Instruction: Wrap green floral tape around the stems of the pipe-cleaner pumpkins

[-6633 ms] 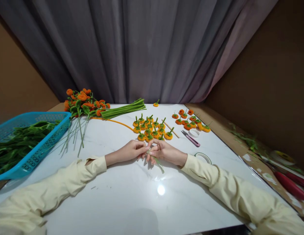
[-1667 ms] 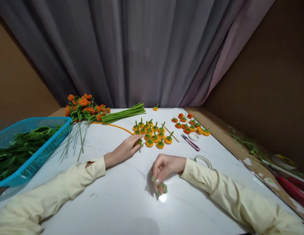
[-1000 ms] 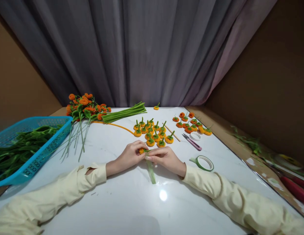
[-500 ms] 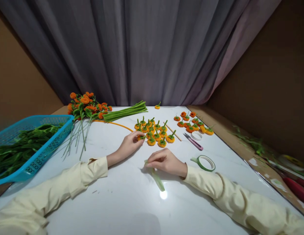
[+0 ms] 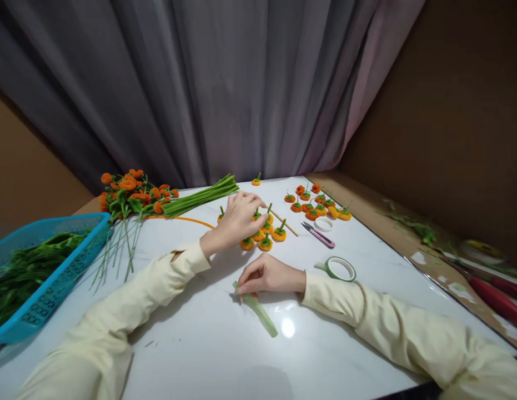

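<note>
My left hand (image 5: pixel 241 218) is over the group of yellow flower heads (image 5: pixel 279 234) with green stems; its fingers are apart, their tips near the upright stems, and it hides part of the group. Between the thumb and fingertips of my right hand (image 5: pixel 269 275) is one end of a strip of pale green tape (image 5: pixel 264 319), whose other end hangs toward me over the white table. Right of that hand lies a roll of green tape (image 5: pixel 340 269), and beyond it are pink-handled snips (image 5: pixel 319 235) and a white ring (image 5: pixel 324 224).
A blue basket (image 5: pixel 54 278) of green leaves stands at left. Behind it lie finished orange flowers (image 5: pixel 129 191) and a bundle of green stems (image 5: pixel 204 195). Orange flower heads (image 5: pixel 308 206) sit at the back right. A thin stick (image 5: pixel 284 223) lies beside the yellow ones.
My left hand has moved right and away from me, from the near left edge of the yellow flower heads to above them, and its fingers have spread. The view has shifted slightly.
</note>
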`<state>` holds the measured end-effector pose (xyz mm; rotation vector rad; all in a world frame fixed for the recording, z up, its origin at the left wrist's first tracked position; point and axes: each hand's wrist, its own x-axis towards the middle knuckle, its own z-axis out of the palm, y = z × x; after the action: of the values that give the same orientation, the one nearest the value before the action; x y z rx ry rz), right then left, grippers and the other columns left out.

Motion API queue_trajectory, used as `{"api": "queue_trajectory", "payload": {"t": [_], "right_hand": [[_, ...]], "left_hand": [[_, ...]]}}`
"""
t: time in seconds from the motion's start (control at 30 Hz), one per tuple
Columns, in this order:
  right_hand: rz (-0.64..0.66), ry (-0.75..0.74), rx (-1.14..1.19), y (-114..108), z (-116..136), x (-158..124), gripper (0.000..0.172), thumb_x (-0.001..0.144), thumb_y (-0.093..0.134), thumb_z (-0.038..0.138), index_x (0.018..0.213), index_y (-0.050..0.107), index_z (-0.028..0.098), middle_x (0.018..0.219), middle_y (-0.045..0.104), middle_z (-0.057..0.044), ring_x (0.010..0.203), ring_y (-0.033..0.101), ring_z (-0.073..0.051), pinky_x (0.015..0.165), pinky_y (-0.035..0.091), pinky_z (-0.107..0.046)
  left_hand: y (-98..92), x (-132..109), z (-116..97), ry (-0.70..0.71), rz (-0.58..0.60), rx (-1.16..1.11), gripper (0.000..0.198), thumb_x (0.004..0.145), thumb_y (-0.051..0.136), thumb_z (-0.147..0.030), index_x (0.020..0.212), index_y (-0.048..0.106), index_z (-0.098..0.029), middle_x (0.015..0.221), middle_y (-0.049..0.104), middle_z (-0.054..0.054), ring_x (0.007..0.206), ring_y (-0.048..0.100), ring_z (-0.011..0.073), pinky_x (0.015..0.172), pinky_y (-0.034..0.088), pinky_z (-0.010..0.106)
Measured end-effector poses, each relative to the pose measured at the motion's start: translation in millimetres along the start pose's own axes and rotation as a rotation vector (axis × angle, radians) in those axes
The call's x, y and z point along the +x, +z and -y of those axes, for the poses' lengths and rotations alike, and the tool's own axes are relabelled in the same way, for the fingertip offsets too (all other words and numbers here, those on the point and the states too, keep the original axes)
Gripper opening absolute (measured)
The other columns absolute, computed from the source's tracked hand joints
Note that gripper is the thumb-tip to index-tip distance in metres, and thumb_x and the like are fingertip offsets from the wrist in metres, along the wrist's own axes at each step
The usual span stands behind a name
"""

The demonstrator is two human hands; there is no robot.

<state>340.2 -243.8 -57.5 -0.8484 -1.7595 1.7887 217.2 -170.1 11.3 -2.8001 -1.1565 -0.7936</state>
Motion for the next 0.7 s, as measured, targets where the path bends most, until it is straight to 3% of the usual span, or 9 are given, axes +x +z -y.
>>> {"api": "queue_trajectory", "payload": {"t": [0.07,0.13,0.2,0.3,0.37,0.47,0.53,0.6,0.7], "right_hand": [[0.003,0.013,0.011,-0.9,1.0,-0.5,0.033,0.062,0.078,0.042,0.073,0.072,0.012,0.058,0.064,0.000,0.048,0.053,-0.007,0.048,0.040,-0.019],[0.013,0.016,0.025,-1.7,1.6,-0.9,0.034,0.061,0.079,0.042,0.073,0.072,0.011,0.058,0.064,0.000,0.047,0.054,-0.007,0.047,0.040,-0.019],[0.029,0.012,0.035,-2.4,1.7,-1.3,0.033,0.062,0.078,0.041,0.073,0.071,0.011,0.059,0.064,0.001,0.047,0.053,-0.007,0.046,0.039,-0.018],[0.044,0.003,0.046,-3.5,1.8,-2.1,0.031,0.063,0.078,0.040,0.074,0.071,0.011,0.060,0.064,0.001,0.047,0.053,-0.006,0.045,0.039,-0.017],[0.039,-0.003,0.058,-4.2,2.2,-2.6,0.032,0.063,0.078,0.040,0.074,0.072,0.011,0.061,0.065,0.000,0.048,0.053,-0.006,0.044,0.038,-0.017],[0.020,-0.016,0.065,-5.7,2.6,-2.8,0.030,0.064,0.078,0.039,0.074,0.073,0.011,0.059,0.063,0.000,0.047,0.051,-0.005,0.043,0.036,-0.016],[0.002,-0.042,0.081,-7.0,2.0,-2.0,0.028,0.065,0.078,0.038,0.075,0.074,0.012,0.063,0.064,-0.001,0.049,0.050,-0.005,0.044,0.038,-0.016],[-0.002,-0.102,0.115,-8.1,0.9,-0.8,0.027,0.064,0.079,0.037,0.076,0.074,0.013,0.080,0.067,-0.004,0.057,0.053,-0.006,0.048,0.043,-0.017],[-0.012,-0.213,0.162,-9.0,0.4,1.2,0.022,0.066,0.078,0.034,0.078,0.075,0.016,0.113,0.062,-0.008,0.084,0.060,-0.012,0.070,0.051,-0.023]], "left_hand": [[7.0,24.1,-6.0,-0.024,0.259,0.059,0.015,0.082,0.054,-0.023,0.087,0.066,-0.016,0.096,0.067,0.009,0.102,0.051,0.0275,0.090,0.031,0.042],[17.0,39.2,-8.3,-0.029,0.356,0.071,0.009,0.076,0.060,-0.020,0.076,0.067,-0.014,0.076,0.068,0.008,0.084,0.057,0.0248,0.087,0.032,0.042],[24.8,46.6,-7.5,-0.024,0.390,0.069,0.007,0.071,0.063,-0.013,0.065,0.067,-0.012,0.063,0.066,0.006,0.069,0.058,0.0208,0.083,0.034,0.040],[20.7,49.9,-2.7,-0.005,0.379,0.064,0.011,0.069,0.061,-0.007,0.060,0.066,-0.012,0.061,0.066,0.007,0.066,0.059,0.0200,0.075,0.037,0.034],[2.8,49.1,1.6,0.010,0.344,0.053,0.011,0.072,0.059,-0.009,0.067,0.069,-0.011,0.068,0.069,0.008,0.069,0.061,0.0199,0.069,0.038,0.029],[-41.3,39.1,8.3,0.030,0.256,0.020,0.015,0.081,0.057,-0.019,0.081,0.071,-0.013,0.078,0.071,0.006,0.073,0.063,0.0179,0.067,0.040,0.024],[-72.2,23.6,13.2,0.023,0.072,-0.097,0.018,0.082,0.059,-0.028,0.084,0.071,-0.015,0.077,0.071,0.003,0.069,0.063,0.0166,0.064,0.042,0.023],[-95.1,1.8,18.5,0.006,-0.044,-0.142,0.020,0.082,0.059,-0.035,0.081,0.070,-0.017,0.072,0.070,0.000,0.066,0.062,0.0152,0.061,0.042,0.021],[-105.3,-35.0,26.0,0.007,0.059,-0.181,0.021,0.082,0.059,-0.039,0.080,0.069,-0.020,0.070,0.069,-0.001,0.062,0.061,0.0141,0.057,0.042,0.020]]}}
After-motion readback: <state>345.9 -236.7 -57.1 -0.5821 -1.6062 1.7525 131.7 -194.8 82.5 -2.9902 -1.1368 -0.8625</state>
